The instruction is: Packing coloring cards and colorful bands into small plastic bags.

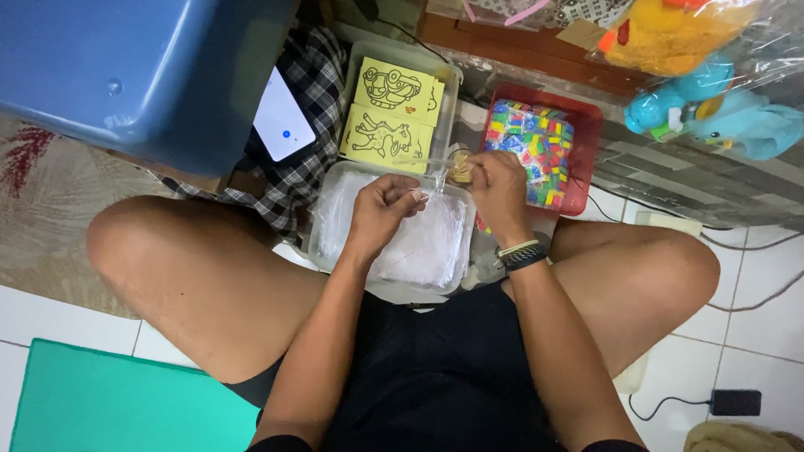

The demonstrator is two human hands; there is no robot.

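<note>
Both hands pinching one clear plastic bag [435, 180] over the clear tub [335, 201].
I see left hand [381, 209] and right hand [496, 188] closed on it; behind tub: two yellow cards [389, 109], one red tray [586, 159].

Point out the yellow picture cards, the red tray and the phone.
yellow picture cards [394, 109], head view, middle of the stack.
red tray [586, 159], head view, right rim.
phone [283, 117], head view, screen centre.
</note>
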